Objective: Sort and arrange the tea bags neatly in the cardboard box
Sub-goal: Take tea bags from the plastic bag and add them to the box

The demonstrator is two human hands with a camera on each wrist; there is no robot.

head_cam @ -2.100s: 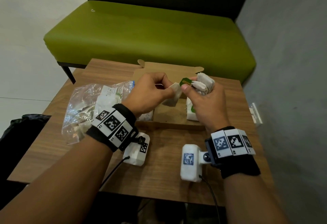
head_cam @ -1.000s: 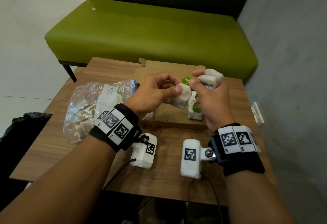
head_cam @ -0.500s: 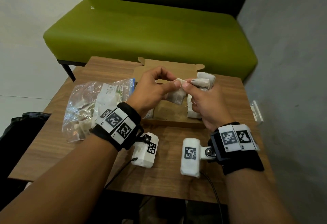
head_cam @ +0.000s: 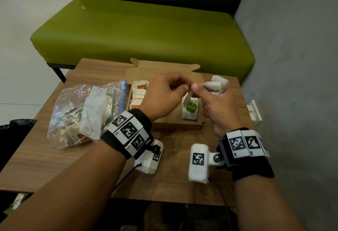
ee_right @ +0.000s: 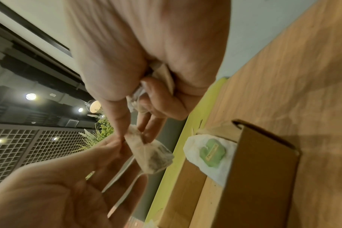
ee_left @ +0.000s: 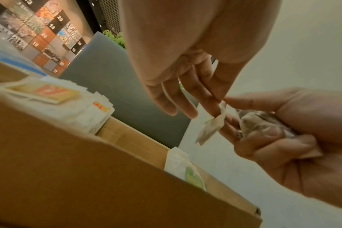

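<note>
An open cardboard box (head_cam: 175, 126) lies on the table. Orange-labelled tea bags (head_cam: 140, 92) stand in a row in its left part. A green-labelled stack (head_cam: 191, 110) sits at its right. Above the box my left hand (head_cam: 186, 86) and right hand (head_cam: 196, 88) both pinch the top edge of one tea bag (head_cam: 188, 97), which hangs down. The right hand also grips a bunch of tea bags (head_cam: 218, 84) in its curled fingers. The wrist views show the hanging tea bag (ee_left: 211, 128) (ee_right: 152, 155) and the box wall (ee_left: 88, 177) below it.
A clear zip bag (head_cam: 86, 113) holding more tea bags lies left of the box on the wooden table (head_cam: 45, 157). A green bench (head_cam: 142, 29) stands behind the table, a grey wall (head_cam: 292, 66) runs along the right, and a black bag (head_cam: 16, 126) sits at the left.
My left fingers have shifted from the tea bag's body to its top edge, so it now hangs between both hands. The green-labelled stack in the box has come into view.
</note>
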